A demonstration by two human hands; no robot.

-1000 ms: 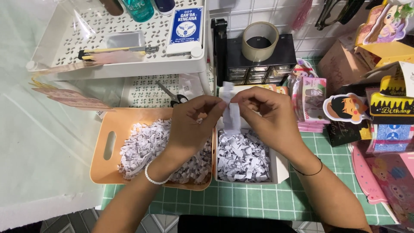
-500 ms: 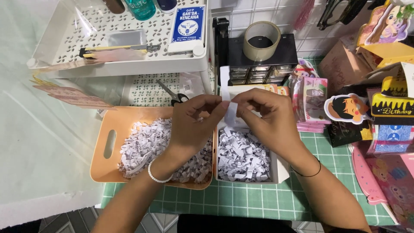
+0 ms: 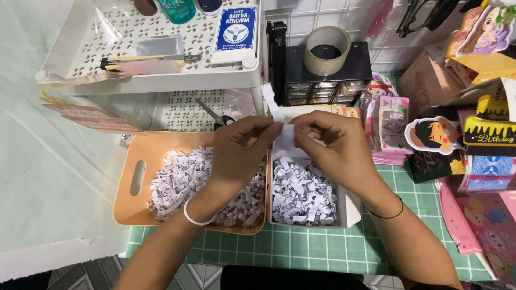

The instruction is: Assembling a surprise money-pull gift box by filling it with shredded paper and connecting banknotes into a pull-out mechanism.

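Note:
My left hand (image 3: 242, 151) and my right hand (image 3: 333, 145) meet above the table and both pinch a narrow white paper strip (image 3: 284, 135) between their fingertips; its loose end sticks up to the left. Under my left hand sits an orange tray (image 3: 134, 177) heaped with shredded grey-white paper (image 3: 180, 180). Beneath my right hand stands a white box (image 3: 350, 210) holding more paper shreds (image 3: 303, 196). I wear a white bead bracelet on the left wrist and a thin black band on the right.
A white perforated shelf rack (image 3: 156, 53) at the back holds a blue card box (image 3: 235, 29) and a cutter. Scissors (image 3: 212, 114) lie below it. A black drawer unit (image 3: 328, 75) carries a tape roll (image 3: 327, 49). Colourful paper decorations (image 3: 473, 134) crowd the right. A green grid mat (image 3: 301, 249) covers the table.
Both hands stay over the tray and box with only small finger shifts on the strip; its free end now points up-left.

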